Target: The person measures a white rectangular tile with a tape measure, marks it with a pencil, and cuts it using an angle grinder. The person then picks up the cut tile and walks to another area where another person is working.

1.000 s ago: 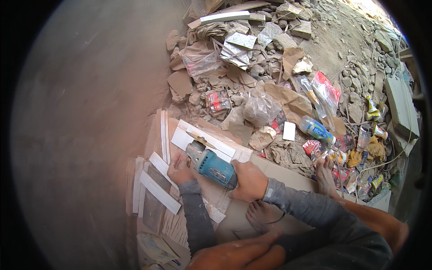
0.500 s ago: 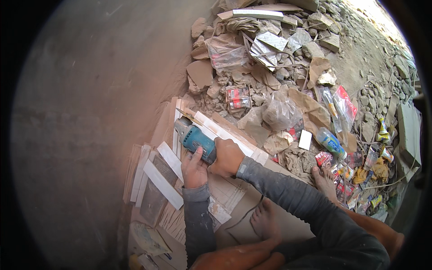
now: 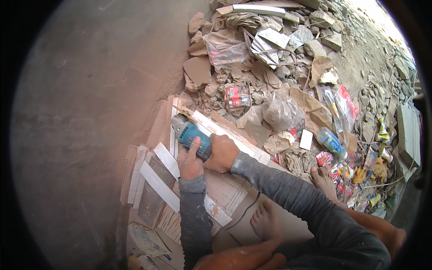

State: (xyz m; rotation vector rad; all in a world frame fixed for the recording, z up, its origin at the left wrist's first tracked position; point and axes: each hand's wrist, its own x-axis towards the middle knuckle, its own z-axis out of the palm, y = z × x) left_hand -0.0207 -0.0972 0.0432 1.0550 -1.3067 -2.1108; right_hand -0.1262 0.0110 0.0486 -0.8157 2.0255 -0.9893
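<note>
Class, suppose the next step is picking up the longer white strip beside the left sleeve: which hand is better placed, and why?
Probably the left hand: though also at the grinder, it is nearer the white strip. The right hand sits farther off, wrapped around the grinder's rear.

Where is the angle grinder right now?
In the head view, the angle grinder is left of centre, held in the right hand, with the left hand at its near side and a white strip beside it.
</note>
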